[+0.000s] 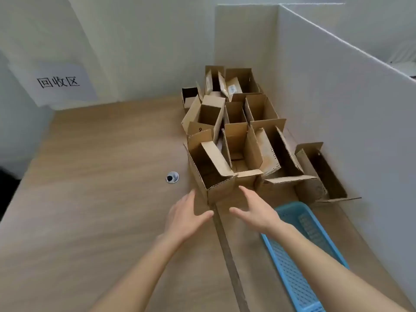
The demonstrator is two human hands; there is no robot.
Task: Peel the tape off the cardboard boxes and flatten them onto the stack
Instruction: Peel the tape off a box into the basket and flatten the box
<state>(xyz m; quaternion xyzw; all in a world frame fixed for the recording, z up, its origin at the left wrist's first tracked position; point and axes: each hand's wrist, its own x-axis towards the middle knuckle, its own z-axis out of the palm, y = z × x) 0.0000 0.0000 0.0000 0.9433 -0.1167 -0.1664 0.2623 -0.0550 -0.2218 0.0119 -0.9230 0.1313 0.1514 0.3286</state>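
Table (90, 176): wooden top, white partition (337, 109) along its right edge and far side. No flattened stack anywhere in my view, so I judge the task barely begun.

Cardboard boxes (243, 122): a cluster of a dozen or so, all upright with flaps open, packed into the far right corner of the table against the partition. I can't make out tape on any of them (too small to tell). All are left to do.

Nearest box (213, 174): at the cluster's near left corner, flaps up, unflattened.

Blue basket (299, 255): by the near right edge; contents not discernible.

Left hand (186, 217) and right hand (256, 212): fingers spread and straight, holding nothing, either side of the nearest box's near corner, just short of it.
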